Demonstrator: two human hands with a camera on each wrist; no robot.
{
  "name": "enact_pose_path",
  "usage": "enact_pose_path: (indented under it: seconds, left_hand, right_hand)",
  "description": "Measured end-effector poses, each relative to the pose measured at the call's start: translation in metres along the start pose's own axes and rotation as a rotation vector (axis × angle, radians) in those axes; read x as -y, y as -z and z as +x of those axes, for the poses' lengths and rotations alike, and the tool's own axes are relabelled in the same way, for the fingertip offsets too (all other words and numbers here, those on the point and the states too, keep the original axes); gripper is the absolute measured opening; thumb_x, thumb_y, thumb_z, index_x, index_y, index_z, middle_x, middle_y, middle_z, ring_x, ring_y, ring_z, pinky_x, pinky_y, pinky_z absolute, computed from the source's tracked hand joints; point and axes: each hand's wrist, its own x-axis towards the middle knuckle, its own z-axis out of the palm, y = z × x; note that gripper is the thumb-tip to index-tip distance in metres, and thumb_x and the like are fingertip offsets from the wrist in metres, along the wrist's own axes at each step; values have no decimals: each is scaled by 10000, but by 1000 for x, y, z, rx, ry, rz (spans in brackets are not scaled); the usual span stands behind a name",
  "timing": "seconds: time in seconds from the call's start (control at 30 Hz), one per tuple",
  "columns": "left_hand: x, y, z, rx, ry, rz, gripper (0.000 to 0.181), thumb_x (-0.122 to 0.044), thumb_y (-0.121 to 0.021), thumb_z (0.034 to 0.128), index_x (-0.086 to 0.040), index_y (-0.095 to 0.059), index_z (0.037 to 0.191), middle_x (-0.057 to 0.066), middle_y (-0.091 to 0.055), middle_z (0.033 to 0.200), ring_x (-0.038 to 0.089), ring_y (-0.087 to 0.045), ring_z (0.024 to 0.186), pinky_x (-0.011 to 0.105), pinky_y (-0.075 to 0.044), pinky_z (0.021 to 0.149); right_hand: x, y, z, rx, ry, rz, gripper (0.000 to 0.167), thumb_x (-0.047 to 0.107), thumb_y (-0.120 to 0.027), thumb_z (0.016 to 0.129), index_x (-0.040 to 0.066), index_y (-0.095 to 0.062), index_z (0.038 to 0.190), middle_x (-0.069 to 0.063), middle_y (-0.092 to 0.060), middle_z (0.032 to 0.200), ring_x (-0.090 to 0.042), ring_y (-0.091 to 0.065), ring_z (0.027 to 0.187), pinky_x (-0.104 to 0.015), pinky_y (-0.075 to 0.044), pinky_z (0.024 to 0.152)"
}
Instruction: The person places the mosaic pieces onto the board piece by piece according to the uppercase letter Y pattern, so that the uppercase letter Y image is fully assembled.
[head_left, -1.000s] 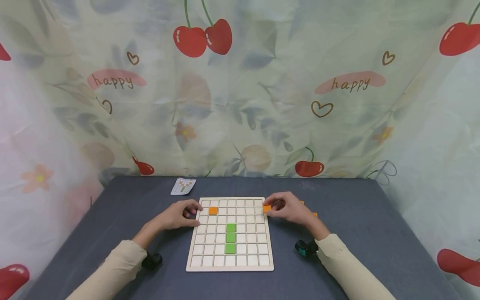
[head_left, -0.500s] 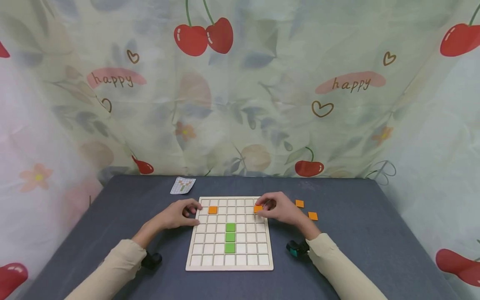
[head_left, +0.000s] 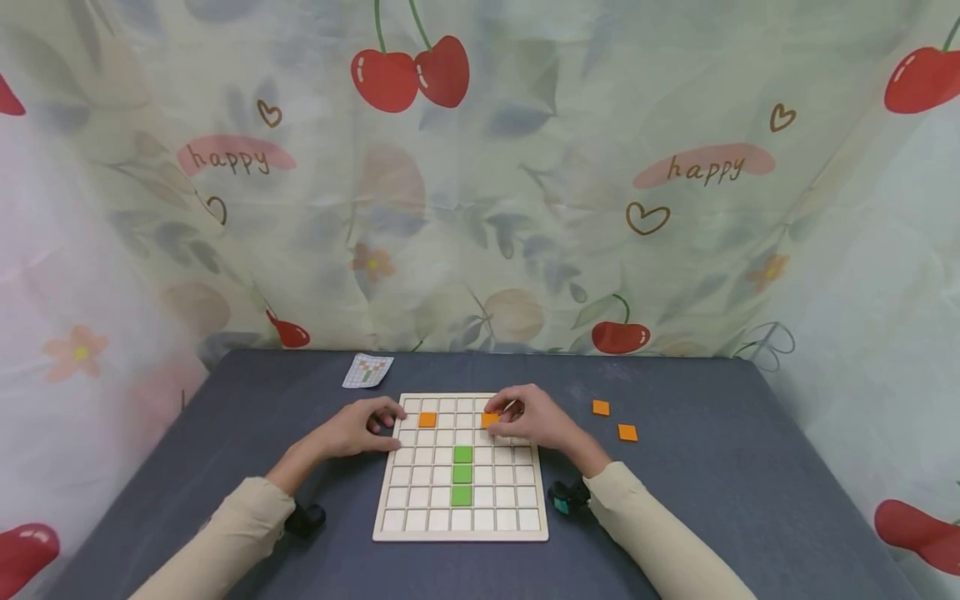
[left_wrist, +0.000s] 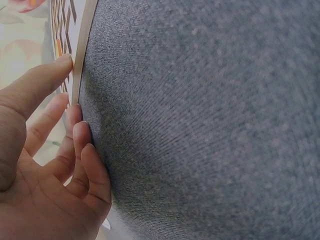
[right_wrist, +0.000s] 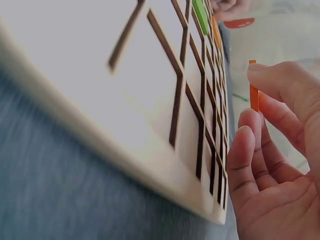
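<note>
Pinching a thin square orange tile (head_left: 489,420) — right hand (head_left: 529,415); relaxed left hand (head_left: 356,427) touching board (head_left: 506,497).

Orange tiles (head_left: 427,420), four: one on the board (head_left: 507,521) toward eleven o'clock, one pinched in the fingers (right_wrist: 241,150) of the right hand (head_left: 534,414) toward one o'clock, two on the worktop (head_left: 465,575) toward two o'clock. Green tiles (head_left: 462,474), three: from the board's centre toward six o'clock. Board, one. Printed card (head_left: 367,371), one: toward eleven o'clock. Hands, two: right hand, left hand (head_left: 360,429).
</note>
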Motion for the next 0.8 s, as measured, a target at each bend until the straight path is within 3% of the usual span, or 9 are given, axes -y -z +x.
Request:
enact_pose_path:
  seconds: [0.5, 0.8]
  left_hand:
    - [4, -1, 2, -2, 3, 15, 386, -191, -830, 879, -65, -668, 1206, 43, -585, 998, 187, -536, 854, 394, -449, 793]
    - [3, -1, 2, -1, 15, 23, 386, -198, -835, 874, -73, -670, 1200, 30, -582, 991, 188, -538, 857, 392, -451, 791]
  right_hand:
    - [17, -29, 22, 55, -1, 56, 243, 50, -809, 868, -11, -741, 1094, -112, -704, 1021, -184, -647, 792, -314, -531, 739]
    - [25, -43, 30, 51, -85, 31, 206, 91, -832, 861, 53, -758, 1049, -1, -700, 935, -157, -644, 777, -301, -519, 737]
